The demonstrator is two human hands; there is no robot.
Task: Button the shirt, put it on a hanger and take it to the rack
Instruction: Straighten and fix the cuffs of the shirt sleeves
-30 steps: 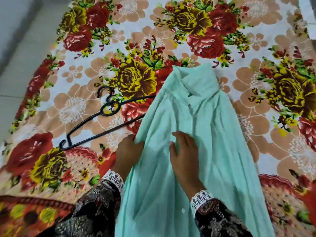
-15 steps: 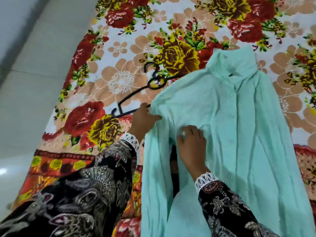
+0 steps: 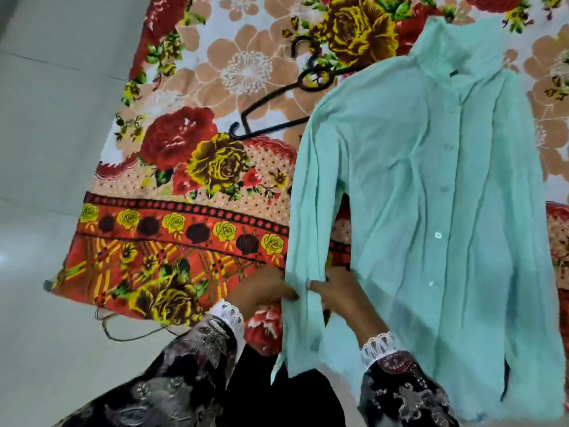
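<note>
A: Start nearest the camera. What are the hands doing?

B: Both are on the shirt's sleeve (image 3: pixel 303 241), low down toward the cuff. The left hand (image 3: pixel 264 291) pinches its outer edge and the right hand (image 3: pixel 338 295) grips the inner edge, thumbs on top, so the cloth is drawn flat between them.

A: Why hold it like that?

B: My guess is to straighten the sleeve alongside the body, so the garment lies tidy before the hanger goes in.

A: And the shirt itself?

B: The shirt (image 3: pixel 431 195) is pale mint, thin and creased, lying face up on a floral blanket (image 3: pixel 200 167) spread over the floor (image 3: pixel 46 149). Its placket looks closed, with small buttons (image 3: pixel 437 235) running down the front, though I cannot tell whether every one is fastened. The collar points away from the person.

A: Farther off?

B: A black hanger (image 3: pixel 277 94) lies on the blanket just beyond the shoulder, one end tucked under the fabric. No rack is in view.
</note>
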